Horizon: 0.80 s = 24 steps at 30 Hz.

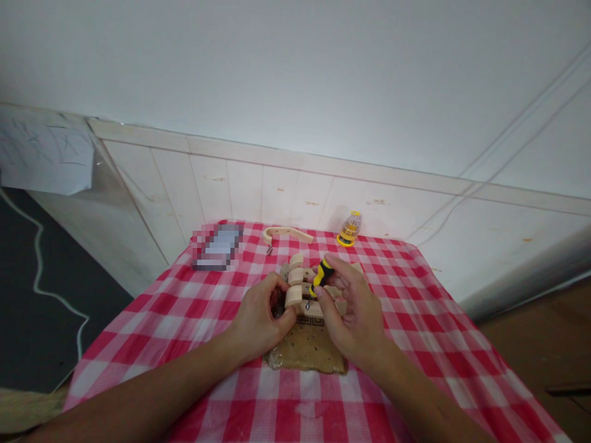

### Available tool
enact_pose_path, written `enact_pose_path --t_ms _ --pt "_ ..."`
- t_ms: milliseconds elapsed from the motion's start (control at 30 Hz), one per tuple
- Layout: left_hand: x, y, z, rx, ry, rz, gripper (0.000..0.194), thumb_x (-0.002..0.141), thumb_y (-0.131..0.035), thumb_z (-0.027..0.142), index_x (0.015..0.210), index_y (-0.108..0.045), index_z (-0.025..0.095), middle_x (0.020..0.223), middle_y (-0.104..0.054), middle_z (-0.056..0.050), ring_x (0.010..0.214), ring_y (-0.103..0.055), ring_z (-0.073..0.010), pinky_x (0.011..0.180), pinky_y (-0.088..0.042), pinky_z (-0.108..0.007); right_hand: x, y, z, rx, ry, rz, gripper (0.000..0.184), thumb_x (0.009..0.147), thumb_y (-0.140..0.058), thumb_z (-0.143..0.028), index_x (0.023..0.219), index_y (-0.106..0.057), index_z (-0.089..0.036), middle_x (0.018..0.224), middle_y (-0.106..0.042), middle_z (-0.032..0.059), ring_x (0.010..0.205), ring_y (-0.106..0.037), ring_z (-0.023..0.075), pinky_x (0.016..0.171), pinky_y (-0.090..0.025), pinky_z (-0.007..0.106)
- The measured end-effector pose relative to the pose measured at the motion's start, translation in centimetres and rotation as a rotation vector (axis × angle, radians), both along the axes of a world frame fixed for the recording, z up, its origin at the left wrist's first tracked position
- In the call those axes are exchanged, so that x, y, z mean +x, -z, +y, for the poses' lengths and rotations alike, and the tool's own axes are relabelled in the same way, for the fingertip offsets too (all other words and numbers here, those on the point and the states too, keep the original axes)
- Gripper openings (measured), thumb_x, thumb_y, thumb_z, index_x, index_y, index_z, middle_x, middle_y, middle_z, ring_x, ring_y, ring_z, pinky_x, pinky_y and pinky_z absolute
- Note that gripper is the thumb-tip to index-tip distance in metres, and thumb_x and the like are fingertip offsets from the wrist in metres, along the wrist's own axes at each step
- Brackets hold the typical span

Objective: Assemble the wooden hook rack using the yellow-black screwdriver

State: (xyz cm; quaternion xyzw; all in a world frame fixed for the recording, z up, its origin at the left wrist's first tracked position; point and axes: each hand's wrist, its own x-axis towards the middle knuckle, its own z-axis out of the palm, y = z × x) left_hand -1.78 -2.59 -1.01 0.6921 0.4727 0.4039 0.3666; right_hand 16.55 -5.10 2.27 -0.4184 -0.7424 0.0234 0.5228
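Note:
My right hand (353, 301) is closed around a small yellow and black screwdriver (322, 277), which tilts with its lower end toward a metal screw (308, 303) at the pale wood. With thumb and fingers my left hand (263, 314) grips the side of a wooden hook rack (294, 296), whose curved pieces stand up in a row. Beneath the rack lies a brown board or pad (308, 351) with dark holes, wrapped in shiny clear plastic. My fingers hide part of the rack, and whether the tip sits in the screw I cannot tell.
A loose curved wooden hook (289, 232) lies at the back, with a small metal piece (269, 250) beside it. A screwdriver bit case (349, 229) stands back right. A pixelated flat device (218, 246) lies back left. The checked tablecloth (415, 344) meets a white wall.

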Motion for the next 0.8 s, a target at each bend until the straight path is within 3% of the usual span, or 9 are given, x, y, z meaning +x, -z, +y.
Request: enact_pose_path --t_ms 233,600,800 --pt "-0.03 0.27 0.08 0.009 0.009 0.008 0.016 0.077 -0.065 0.027 0.086 -0.053 0.022 0.062 -0.051 0.008 0.053 -0.048 -0.0113 0.05 -0.03 -0.023 -0.13 -0.16 0.24 0.033 0.004 -0.01 0.057 0.096 -0.062 -0.014 0.147 -0.048 -0.035 0.128 -0.071 0.0071 0.111 -0.073 0.0243 0.092 -0.064 0.04" --pt "-0.02 -0.02 -0.04 -0.003 0.005 -0.004 0.016 0.077 -0.065 0.027 0.086 -0.054 0.022 0.062 -0.053 0.007 0.054 -0.049 -0.0117 0.05 -0.033 -0.023 -0.21 -0.76 0.37 0.067 0.023 -0.068 0.057 0.096 -0.065 -0.016 0.146 -0.048 -0.037 0.12 -0.073 0.005 0.099 -0.074 0.0227 0.084 -0.064 0.037" --pt "0.06 0.07 0.07 0.005 0.002 0.021 0.015 0.077 -0.065 0.026 0.087 -0.053 0.022 0.064 -0.054 0.007 0.055 -0.049 -0.0124 0.052 -0.033 -0.024 -0.23 -0.72 -0.05 0.064 0.011 -0.096 0.062 0.095 -0.06 -0.012 0.15 -0.044 -0.035 0.128 -0.071 0.0069 0.111 -0.072 0.025 0.093 -0.063 0.041"
